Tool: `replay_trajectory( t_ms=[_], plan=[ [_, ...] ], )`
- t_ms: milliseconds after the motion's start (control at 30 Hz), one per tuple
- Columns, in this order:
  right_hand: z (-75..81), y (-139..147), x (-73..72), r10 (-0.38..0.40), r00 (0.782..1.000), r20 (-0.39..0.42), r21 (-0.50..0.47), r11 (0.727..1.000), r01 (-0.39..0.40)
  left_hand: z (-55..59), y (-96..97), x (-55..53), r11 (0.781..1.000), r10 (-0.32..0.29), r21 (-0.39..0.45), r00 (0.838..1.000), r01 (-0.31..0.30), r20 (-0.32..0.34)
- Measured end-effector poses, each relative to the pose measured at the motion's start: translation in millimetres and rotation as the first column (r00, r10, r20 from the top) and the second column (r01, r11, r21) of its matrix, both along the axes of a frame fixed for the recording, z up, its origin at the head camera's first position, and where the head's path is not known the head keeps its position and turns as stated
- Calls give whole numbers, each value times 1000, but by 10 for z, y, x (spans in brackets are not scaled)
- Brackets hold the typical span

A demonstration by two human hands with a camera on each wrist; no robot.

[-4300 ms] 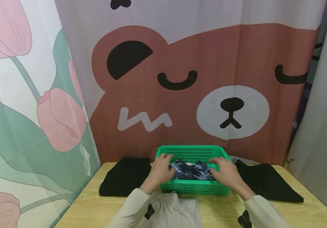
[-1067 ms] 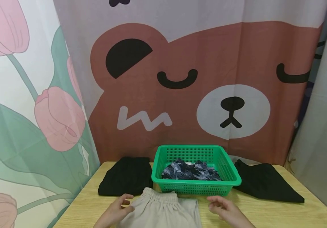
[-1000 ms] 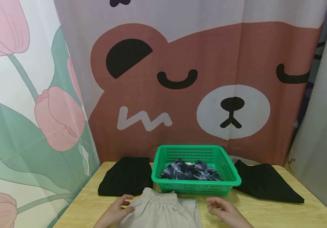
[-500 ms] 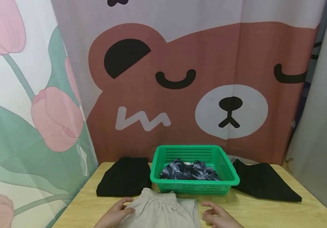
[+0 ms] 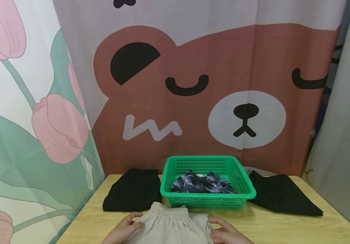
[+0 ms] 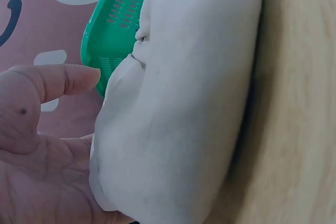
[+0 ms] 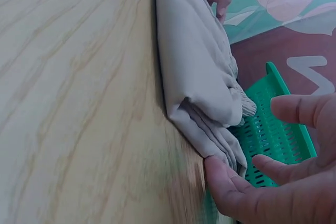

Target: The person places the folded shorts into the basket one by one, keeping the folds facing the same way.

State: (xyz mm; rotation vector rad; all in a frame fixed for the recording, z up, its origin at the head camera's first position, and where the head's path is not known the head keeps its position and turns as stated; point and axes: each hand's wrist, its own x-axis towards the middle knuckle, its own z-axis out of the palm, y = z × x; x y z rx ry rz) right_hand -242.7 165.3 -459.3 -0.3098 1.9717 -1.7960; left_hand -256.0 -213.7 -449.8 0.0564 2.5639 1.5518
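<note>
Folded beige shorts (image 5: 175, 225) with a gathered elastic waistband lie on the wooden table (image 5: 272, 227) at the front, cut off by the bottom of the head view. My left hand (image 5: 120, 231) lies along their left side; in the left wrist view its thumb (image 6: 79, 79) stands apart from the cloth and the fingers are partly hidden behind it. On the opposite side, my right hand (image 5: 228, 232) touches the shorts' edge. The right wrist view shows a fingertip (image 7: 218, 174) at the lower corner of the fold, with the thumb (image 7: 294, 107) raised away.
Just behind the shorts stands a green plastic basket (image 5: 208, 200) holding crumpled dark blue-grey patterned cloth (image 5: 200, 183). Folded black cloth (image 5: 133, 189) lies left of the basket, another black folded piece (image 5: 282, 195) right. A bear-print curtain (image 5: 193, 112) hangs behind the table.
Both hands have come out of the basket and down to the shorts. Over the last second the right hand has moved left to the shorts' edge; the left has barely moved.
</note>
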Motion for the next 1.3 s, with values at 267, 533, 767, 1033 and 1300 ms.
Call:
replay_trajectory(
  t_ms=[267, 533, 767, 1033, 1300],
  plan=[
    [40, -129, 41, -74, 991, 112, -39, 996, 79, -8, 52, -20, 997, 44, 67, 996, -49, 78],
    [19, -195, 53, -76, 992, 99, -94, 992, 85, -4, 65, -9, 995, 28, 96, 997, -35, 76],
    [-5, -203, 38, -41, 996, 83, -116, 992, 50, -17, 109, -15, 993, 51, 102, 994, -61, 99],
    [-26, -255, 11, 2, 1000, 2, -105, 994, -1, -4, 132, -13, 993, 62, 95, 991, -73, 115],
    [-5, -321, -10, -8, 1000, 17, -83, 997, 9, 3, 109, -22, 991, 10, 131, 996, -22, 92]
  ],
)
